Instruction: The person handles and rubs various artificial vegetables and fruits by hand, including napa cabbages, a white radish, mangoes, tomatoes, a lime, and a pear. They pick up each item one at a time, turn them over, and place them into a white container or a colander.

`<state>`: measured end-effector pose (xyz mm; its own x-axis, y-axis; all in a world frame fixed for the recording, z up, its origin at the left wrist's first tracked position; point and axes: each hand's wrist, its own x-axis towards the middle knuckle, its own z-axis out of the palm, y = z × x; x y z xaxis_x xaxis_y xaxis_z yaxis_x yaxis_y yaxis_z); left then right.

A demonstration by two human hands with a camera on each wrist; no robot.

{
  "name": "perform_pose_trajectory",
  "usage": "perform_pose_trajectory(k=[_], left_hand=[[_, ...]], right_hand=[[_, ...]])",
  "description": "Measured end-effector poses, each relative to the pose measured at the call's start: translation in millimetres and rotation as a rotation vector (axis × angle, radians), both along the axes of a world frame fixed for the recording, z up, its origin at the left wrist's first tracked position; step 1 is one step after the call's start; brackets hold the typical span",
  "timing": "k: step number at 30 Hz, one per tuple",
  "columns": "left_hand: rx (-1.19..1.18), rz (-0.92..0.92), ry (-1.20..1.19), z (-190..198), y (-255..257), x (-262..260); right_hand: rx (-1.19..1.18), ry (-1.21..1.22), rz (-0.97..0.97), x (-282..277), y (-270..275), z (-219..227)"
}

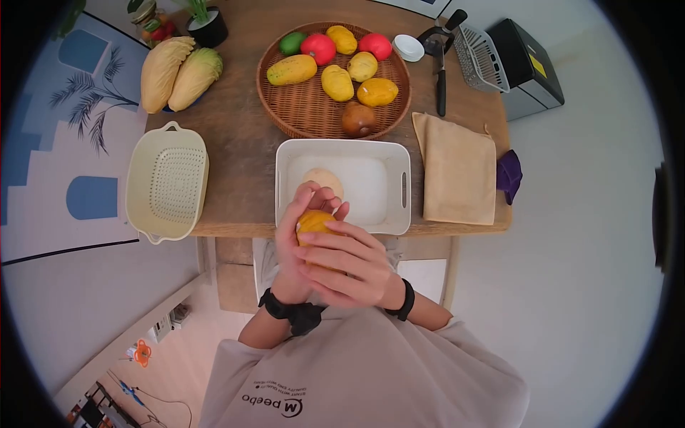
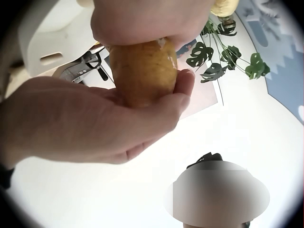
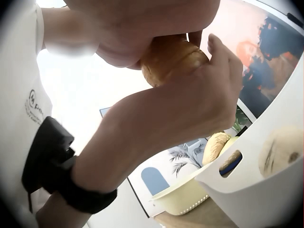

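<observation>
Evidently, one yellow fruit [image 1: 314, 222] sits between two hands above the near rim of one white tub [image 1: 371, 182]: the left hand [image 1: 287, 242] has fingers curled round it, and the right hand [image 1: 349, 264] has fingers clamped over its near side. One pale round thing [image 1: 322, 180] lies inside the tub. Behind, one wicker basket [image 1: 300, 110] carries nine fruits: five yellow, two red, one green, one brown.

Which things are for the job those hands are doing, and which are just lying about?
Probably for the job:
deep yellow rounded fruit, held in the fingers
white rectangular plastic tub close by
pale round thing inside the tub

Seemingly just lying about:
cream perforated plastic basket
pale leafy cabbages
green plant in a black pot
folded tan cloth
</observation>
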<state>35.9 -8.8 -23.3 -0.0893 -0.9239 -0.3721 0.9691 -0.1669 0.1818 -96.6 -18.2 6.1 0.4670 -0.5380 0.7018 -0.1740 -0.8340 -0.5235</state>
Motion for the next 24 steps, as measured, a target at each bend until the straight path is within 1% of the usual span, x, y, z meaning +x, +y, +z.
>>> perform_pose_trajectory(k=[1, 4, 6, 7, 8, 9, 10, 11, 13, 14, 16, 17, 19, 21, 22, 24], left_hand=[[-0.006, -0.026, -0.022, 0.3, 3.4, -0.4], [-0.055, -0.097, -0.106, 4.2, 12.2, -2.0], [-0.127, -0.145, -0.190, 10.7, 12.2, -5.7], [-0.082, -0.103, -0.194, 13.3, 9.2, -3.3], [-0.037, -0.063, -0.197, 15.5, 2.9, -0.4], [0.008, -0.025, -0.199, 16.1, -0.3, 2.3], [-0.044, 0.015, -0.228, 14.4, 1.1, 6.3], [-0.133, -0.021, -0.207, 7.6, 2.4, 7.9], [-0.308, -0.077, -0.166, -9.2, 7.7, 10.3], [0.015, -0.054, -0.254, 25.1, 10.0, -0.2], [-0.205, -0.071, -0.386, 19.5, 12.2, -4.6], [-0.200, -0.120, -0.374, 12.4, 9.8, 0.4], [-0.190, -0.220, -0.352, -1.6, 4.3, 10.7], [-0.132, -0.173, 0.083, -11.1, -1.9, 16.6], [-0.095, -0.125, -0.128, -1.9, -4.5, 15.6], [-0.001, -0.147, -0.228, 11.7, -3.9, 12.7]], right_hand=[[0.006, 0.009, 0.017, 0.3, 1.1, 1.8], [0.174, -0.320, -0.102, 3.9, -9.8, -5.9], [0.187, -0.179, -0.073, 10.4, 2.8, -7.1], [0.193, -0.109, -0.061, 16.3, 7.0, -5.3], [-0.017, -0.071, 0.037, 24.9, 3.2, -1.8], [-0.056, -0.073, 0.083, 25.5, -1.0, -0.8], [-0.096, -0.074, 0.130, 25.3, -4.9, -0.3], [-0.134, -0.075, 0.180, 25.2, -9.2, 0.3], [0.108, -0.254, -0.066, 25.3, -19.6, 0.8], [0.231, -0.342, -0.187, 24.9, -22.9, 1.0], [0.140, -0.201, -0.079, 18.5, -18.7, -3.2], [0.093, -0.132, -0.031, 17.1, -13.3, -4.0], [-0.063, 0.099, 0.032, 22.3, -0.7, -1.0], [-0.103, 0.086, 0.160, 8.0, -4.9, -9.4], [-0.090, 0.076, 0.078, 4.6, -13.3, -4.3], [0.014, -0.024, -0.043, 2.7, -19.1, -5.1]])
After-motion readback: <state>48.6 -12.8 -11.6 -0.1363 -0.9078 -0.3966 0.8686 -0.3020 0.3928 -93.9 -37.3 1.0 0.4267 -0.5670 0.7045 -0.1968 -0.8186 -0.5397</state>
